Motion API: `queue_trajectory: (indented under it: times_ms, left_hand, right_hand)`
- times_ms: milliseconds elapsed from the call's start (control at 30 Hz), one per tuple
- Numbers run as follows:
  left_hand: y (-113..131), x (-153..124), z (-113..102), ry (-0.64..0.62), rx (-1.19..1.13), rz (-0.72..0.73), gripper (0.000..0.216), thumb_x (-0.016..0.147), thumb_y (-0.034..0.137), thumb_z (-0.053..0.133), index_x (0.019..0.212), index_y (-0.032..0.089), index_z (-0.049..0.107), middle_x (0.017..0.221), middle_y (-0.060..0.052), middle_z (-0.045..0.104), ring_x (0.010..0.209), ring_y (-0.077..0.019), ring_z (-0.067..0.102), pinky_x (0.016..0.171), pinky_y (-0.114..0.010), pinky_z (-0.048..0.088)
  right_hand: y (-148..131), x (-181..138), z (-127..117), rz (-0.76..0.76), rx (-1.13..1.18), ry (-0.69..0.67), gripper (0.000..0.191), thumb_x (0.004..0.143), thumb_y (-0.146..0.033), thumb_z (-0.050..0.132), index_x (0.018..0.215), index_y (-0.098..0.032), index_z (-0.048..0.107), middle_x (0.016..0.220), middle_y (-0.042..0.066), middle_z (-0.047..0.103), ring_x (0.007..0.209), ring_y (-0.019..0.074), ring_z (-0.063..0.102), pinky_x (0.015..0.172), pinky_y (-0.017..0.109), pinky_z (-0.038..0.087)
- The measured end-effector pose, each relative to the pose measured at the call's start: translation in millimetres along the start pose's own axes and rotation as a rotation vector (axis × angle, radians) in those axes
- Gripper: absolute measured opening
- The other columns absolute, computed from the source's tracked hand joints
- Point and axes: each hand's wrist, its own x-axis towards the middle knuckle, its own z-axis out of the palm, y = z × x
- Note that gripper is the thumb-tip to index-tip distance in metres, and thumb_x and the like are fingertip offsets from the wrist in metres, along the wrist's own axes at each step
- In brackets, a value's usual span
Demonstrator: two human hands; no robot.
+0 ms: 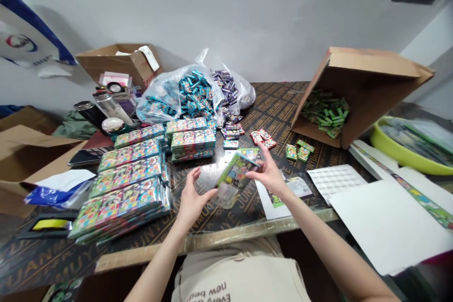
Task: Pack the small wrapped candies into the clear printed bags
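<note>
My right hand pinches the upper right end of a green, colourfully printed packet, held tilted above the table. Clear plastic film shows at its lower left end. My left hand is on the other side, thumb and fingers apart, with the thumb tip at the film's edge; whether it touches is hard to see. Small red boxes and small green boxes lie beyond my right hand. Left of my left hand are stacks of multicoloured wrapped packs, with a shorter stack behind.
Plastic bags of small blue boxes and purple boxes stand against the wall. At right, a tipped carton holds small green boxes. White sheets and a yellow-green basin are farther right. Bottles stand at back left.
</note>
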Motion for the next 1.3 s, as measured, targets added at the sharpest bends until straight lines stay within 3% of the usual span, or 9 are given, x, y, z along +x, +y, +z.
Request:
queue_trajectory:
  times_ms: [67, 133, 267, 400, 533, 633, 733, 933, 1300]
  left_hand:
    - [11.2, 3.9, 3.3, -0.077, 0.154, 0.226, 0.063, 0.066, 0.028, 0.069, 0.123, 0.025, 0.043, 0.13, -0.009, 0.045, 0.121, -0.0246, 0.041, 0.1, -0.043, 0.031]
    - [21.8, 9.1, 7.3, -0.195, 0.211, 0.355, 0.042, 0.074, 0.025, 0.062, 0.115, 0.026, 0.054, 0.124, -0.007, 0.051, 0.115, -0.0224, 0.046, 0.097, -0.039, 0.036]
    - [27.8, 16.3, 11.9, -0.203, 0.244, 0.4, 0.016, 0.076, 0.018, 0.058, 0.089, 0.021, 0.067, 0.087, -0.005, 0.063, 0.082, -0.0175, 0.059, 0.075, -0.031, 0.046]
    - [25.4, 17.9, 9.7, -0.23, 0.253, 0.433, 0.013, 0.074, 0.014, 0.059, 0.082, 0.019, 0.068, 0.084, -0.005, 0.064, 0.078, -0.0164, 0.059, 0.072, -0.029, 0.046]
    - [27.7, 16.3, 8.8, -0.261, 0.266, 0.435, 0.01, 0.074, 0.013, 0.058, 0.077, 0.019, 0.066, 0.08, -0.004, 0.063, 0.075, -0.0155, 0.059, 0.07, -0.028, 0.046]
    - [27.1, 14.6, 10.8, -0.219, 0.235, 0.387, 0.007, 0.073, 0.013, 0.059, 0.075, 0.018, 0.064, 0.077, -0.004, 0.063, 0.074, -0.0159, 0.06, 0.07, -0.028, 0.046]
    - [23.5, 13.7, 12.0, -0.136, 0.176, 0.299, 0.003, 0.069, 0.017, 0.064, 0.071, 0.017, 0.062, 0.077, -0.005, 0.066, 0.074, -0.0174, 0.062, 0.07, -0.03, 0.048]
    - [26.1, 11.8, 6.4, -0.181, 0.191, 0.349, 0.008, 0.067, 0.011, 0.056, 0.073, 0.016, 0.059, 0.081, -0.006, 0.065, 0.079, -0.0182, 0.061, 0.073, -0.031, 0.047]
    - [28.6, 8.0, 18.9, -0.04, 0.21, 0.295, 0.021, 0.064, 0.033, 0.069, 0.064, 0.017, 0.056, 0.073, -0.004, 0.064, 0.07, -0.0167, 0.06, 0.066, -0.028, 0.045]
  right_hand:
    - [-3.1, 0.0, 5.7, -0.03, -0.167, -0.154, 0.094, 0.061, -0.015, 0.071, 0.138, -0.027, 0.018, 0.062, -0.005, 0.058, 0.052, 0.0117, 0.054, 0.052, 0.024, 0.048]
    - [-1.6, -1.8, 13.4, -0.069, -0.293, -0.231, 0.091, 0.063, -0.013, 0.069, 0.138, -0.028, 0.02, 0.07, -0.003, 0.061, 0.051, 0.0108, 0.053, 0.052, 0.024, 0.048]
    - [7.2, -10.3, 23.8, -0.234, -0.391, -0.122, 0.075, 0.072, -0.017, 0.062, 0.136, -0.029, 0.024, 0.1, 0.004, 0.062, 0.077, 0.0162, 0.061, 0.071, 0.032, 0.05]
    - [6.4, -18.3, 23.6, -0.356, -0.514, -0.126, 0.049, 0.082, -0.021, 0.051, 0.129, -0.028, 0.039, 0.096, 0.003, 0.066, 0.093, 0.0193, 0.059, 0.091, 0.037, 0.041]
    - [-15.8, -6.5, 17.6, -0.3, -0.511, -0.096, 0.045, 0.081, -0.025, 0.053, 0.125, -0.026, 0.042, 0.096, 0.003, 0.064, 0.091, 0.0188, 0.058, 0.086, 0.034, 0.042]
    - [-36.0, 14.3, 14.2, -0.284, -0.492, -0.042, 0.024, 0.078, -0.03, 0.057, 0.1, -0.021, 0.057, 0.095, 0.005, 0.059, 0.084, 0.0171, 0.055, 0.073, 0.029, 0.043]
    - [-45.9, 31.2, 16.9, -0.199, -0.449, -0.223, 0.016, 0.075, -0.033, 0.06, 0.074, -0.017, 0.058, 0.08, 0.002, 0.058, 0.074, 0.0141, 0.052, 0.064, 0.024, 0.04]
    - [-32.9, 40.1, 33.7, 0.028, -0.338, -0.552, 0.023, 0.069, -0.035, 0.064, 0.065, -0.014, 0.055, 0.065, -0.002, 0.054, 0.059, 0.0093, 0.047, 0.052, 0.02, 0.033]
    - [-17.9, 38.4, 38.6, 0.13, -0.329, -0.549, 0.026, 0.068, -0.037, 0.063, 0.06, -0.014, 0.053, 0.055, -0.003, 0.052, 0.052, 0.0085, 0.045, 0.049, 0.02, 0.034]
